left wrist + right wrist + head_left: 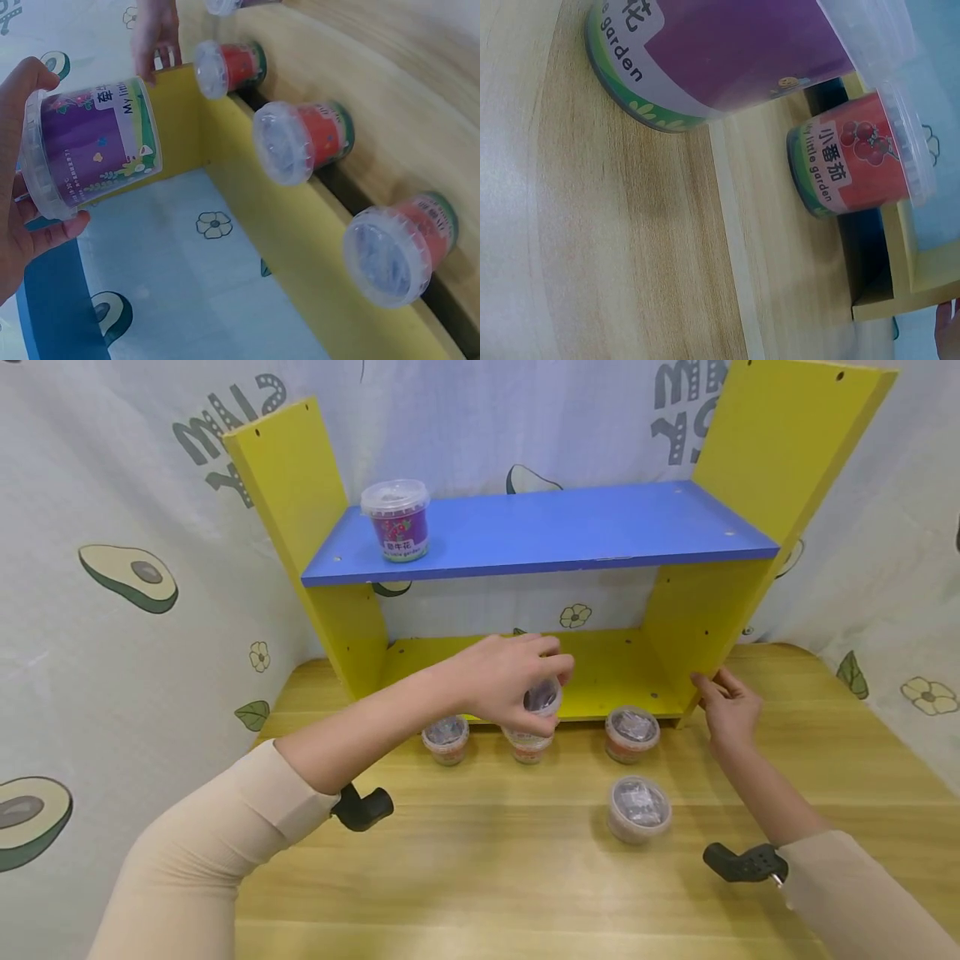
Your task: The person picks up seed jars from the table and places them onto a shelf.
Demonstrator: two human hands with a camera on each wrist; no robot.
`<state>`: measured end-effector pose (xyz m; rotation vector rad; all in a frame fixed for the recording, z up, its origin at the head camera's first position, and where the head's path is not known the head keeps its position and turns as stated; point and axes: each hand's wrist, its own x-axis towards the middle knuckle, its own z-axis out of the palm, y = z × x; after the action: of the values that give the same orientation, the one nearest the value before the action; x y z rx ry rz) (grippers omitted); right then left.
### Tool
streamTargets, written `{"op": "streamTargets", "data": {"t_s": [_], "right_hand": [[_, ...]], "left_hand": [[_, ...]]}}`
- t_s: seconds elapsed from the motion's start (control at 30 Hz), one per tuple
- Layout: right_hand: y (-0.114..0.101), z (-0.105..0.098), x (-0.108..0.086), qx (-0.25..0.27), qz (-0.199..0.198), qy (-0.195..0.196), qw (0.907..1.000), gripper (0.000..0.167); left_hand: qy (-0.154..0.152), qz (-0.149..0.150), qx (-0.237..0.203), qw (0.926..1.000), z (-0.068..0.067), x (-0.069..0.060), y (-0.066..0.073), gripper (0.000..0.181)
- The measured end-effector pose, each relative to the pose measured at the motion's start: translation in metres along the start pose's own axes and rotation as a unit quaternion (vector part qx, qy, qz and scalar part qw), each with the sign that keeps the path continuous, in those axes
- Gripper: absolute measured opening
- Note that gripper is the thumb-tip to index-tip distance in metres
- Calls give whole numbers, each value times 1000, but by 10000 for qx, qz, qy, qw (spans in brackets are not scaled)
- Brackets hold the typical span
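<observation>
At the upper centre of the head view, the shelf [795,452] stands on the table [420,877], before the cloth [457,427]. The top cup [399,524] sits at the upper board's [547,527] left end. The left cup [446,743], middle cup [528,754] and right cup [632,737] line the shelf's front; the near cup [639,810] stands before the right one. At frame centre, the left hand [506,681] holds the fifth cup [97,146] of that group; farther right, the right hand [731,706] touches the shelf's side.
</observation>
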<state>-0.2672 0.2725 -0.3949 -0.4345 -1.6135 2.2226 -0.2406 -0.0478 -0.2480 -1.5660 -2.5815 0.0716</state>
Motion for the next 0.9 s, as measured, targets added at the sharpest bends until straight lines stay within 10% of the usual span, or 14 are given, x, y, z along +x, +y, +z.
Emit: {"op": "streamTargets", "data": {"t_s": [0.9], "right_hand": [[-1,0,-2,49,-50,-52,10000,36]], "left_hand": [[32,-392,-459,9982,-64,12,-23,42]]}}
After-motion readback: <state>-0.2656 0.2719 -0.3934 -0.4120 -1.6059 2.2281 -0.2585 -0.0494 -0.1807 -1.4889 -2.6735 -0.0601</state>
